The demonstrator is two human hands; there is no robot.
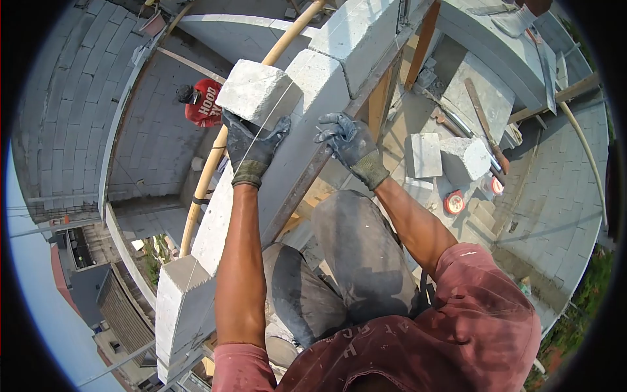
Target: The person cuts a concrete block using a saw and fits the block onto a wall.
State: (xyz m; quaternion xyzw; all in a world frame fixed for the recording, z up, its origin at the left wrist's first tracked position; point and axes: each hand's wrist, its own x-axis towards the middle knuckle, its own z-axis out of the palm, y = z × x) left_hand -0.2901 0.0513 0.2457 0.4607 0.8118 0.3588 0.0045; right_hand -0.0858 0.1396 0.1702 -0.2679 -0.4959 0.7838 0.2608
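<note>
My left hand (pixel 256 151), in a dark glove with an olive cuff, grips the near lower side of a short white concrete block (pixel 251 91). Its thumb stands out to the right, while the other fingers are partly hidden by the block. The block is at the top of a wall of pale blocks (pixel 287 111), beside a taut string line. Across the wall's right edge, my right hand (pixel 351 140), gloved alike, holds nothing; its fingers are half bent and apart.
A bamboo pole (pixel 212 163) runs along the wall's left side. At right lie cut blocks (pixel 424 155), a red tape measure (pixel 454 202) and a long-handled tool (pixel 486 124). A person in red (pixel 206 104) is below left; another person's gloved hand (pixel 514 23) shows upper right.
</note>
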